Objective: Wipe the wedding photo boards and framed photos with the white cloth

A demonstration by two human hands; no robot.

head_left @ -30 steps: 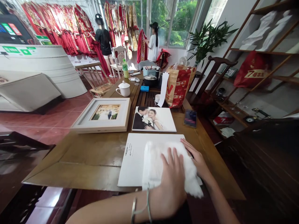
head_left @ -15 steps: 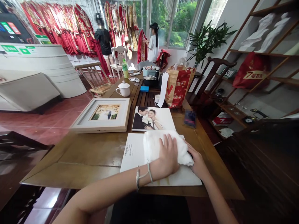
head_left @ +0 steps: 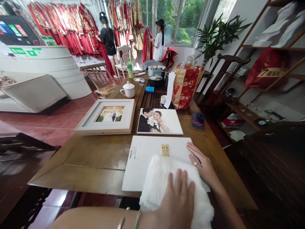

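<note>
A white panel [head_left: 145, 156] lies face down near the front edge of the wooden table [head_left: 95, 159], with a small brass hanger [head_left: 164, 149] at its top middle. A fluffy white cloth [head_left: 162, 181] covers the panel's near part and hangs past the table edge. My left hand [head_left: 178, 197] lies flat on the cloth, fingers stretched out. My right hand [head_left: 201, 163], with a ring on one finger, rests open on the panel's right edge beside the cloth.
Behind the panel lie a wedding photo print [head_left: 159, 121] and a white framed photo [head_left: 107, 116]. Further back stand a white teapot [head_left: 128, 90], a red and gold bag [head_left: 187, 86] and a green bottle [head_left: 130, 68]. Two people [head_left: 108, 38] stand by racks of red garments. Wooden shelves [head_left: 262, 63] fill the right.
My left hand has drawn the cloth from the panel's far edge back to its near edge, uncovering the brass hanger. My right hand stays on the panel's right edge.
</note>
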